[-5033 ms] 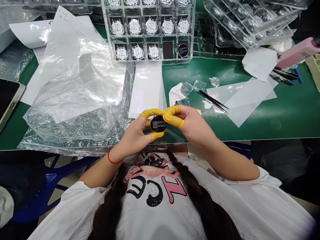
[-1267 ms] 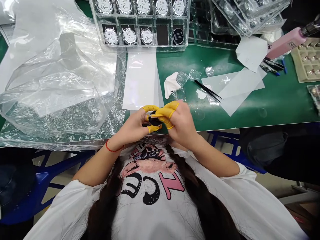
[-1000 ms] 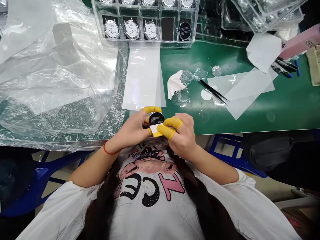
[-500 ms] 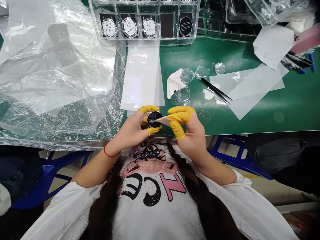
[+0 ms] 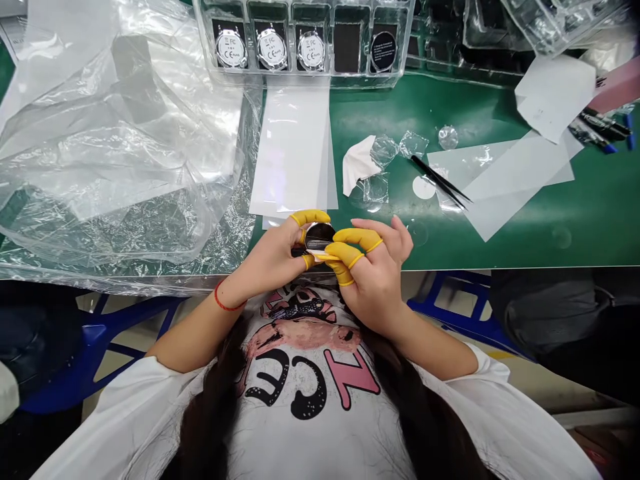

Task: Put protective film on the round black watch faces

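Working at the green table (image 5: 480,107), well short of the clear tray (image 5: 300,81). Brought the right hand (image 5: 373,277) in closer to the left hand (image 5: 273,257) since half a second ago. With the left, gripping the watch (image 5: 320,233) by its rim near the table's front edge, between curved, yellow-capped fingers (image 5: 311,217). With the right, pinching a thin white scrap (image 5: 317,254) at the lower edge of the watch.

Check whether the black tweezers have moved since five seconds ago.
No. The black tweezers lie along the same edge of the white disc as before; only the view has shifted.
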`<state>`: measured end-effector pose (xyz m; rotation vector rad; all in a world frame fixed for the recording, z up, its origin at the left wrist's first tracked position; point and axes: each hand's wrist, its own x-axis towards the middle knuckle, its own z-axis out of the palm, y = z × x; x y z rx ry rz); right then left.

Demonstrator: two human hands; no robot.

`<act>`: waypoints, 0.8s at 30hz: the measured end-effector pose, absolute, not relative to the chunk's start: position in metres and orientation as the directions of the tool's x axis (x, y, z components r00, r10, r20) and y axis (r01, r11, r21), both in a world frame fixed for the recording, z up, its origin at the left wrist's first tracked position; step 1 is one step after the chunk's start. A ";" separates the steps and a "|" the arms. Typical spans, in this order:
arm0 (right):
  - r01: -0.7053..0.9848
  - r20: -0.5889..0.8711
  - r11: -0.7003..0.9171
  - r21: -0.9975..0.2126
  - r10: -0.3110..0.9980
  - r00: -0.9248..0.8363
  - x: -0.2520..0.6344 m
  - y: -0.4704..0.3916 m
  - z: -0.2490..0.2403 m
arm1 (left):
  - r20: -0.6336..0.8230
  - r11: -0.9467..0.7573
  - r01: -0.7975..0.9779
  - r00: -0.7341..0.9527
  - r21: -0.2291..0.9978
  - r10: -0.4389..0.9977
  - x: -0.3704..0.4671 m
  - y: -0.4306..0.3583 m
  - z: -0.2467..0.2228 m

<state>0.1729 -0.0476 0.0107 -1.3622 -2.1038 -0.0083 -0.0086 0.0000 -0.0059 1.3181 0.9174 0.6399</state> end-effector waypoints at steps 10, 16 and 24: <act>0.816 0.586 0.521 -0.249 0.752 -0.301 0.169 -0.023 0.002 | -0.152 0.126 0.085 0.514 0.988 0.844 -0.008 0.001 -0.006; 0.820 0.482 0.456 -0.346 0.836 -0.262 0.172 0.001 -0.003 | -0.108 0.077 0.081 0.505 0.994 0.856 -0.011 0.002 -0.011; 0.673 0.420 0.509 -0.537 0.853 -0.310 0.190 0.000 0.012 | -0.176 0.225 -0.034 0.516 0.974 0.838 -0.006 0.005 -0.006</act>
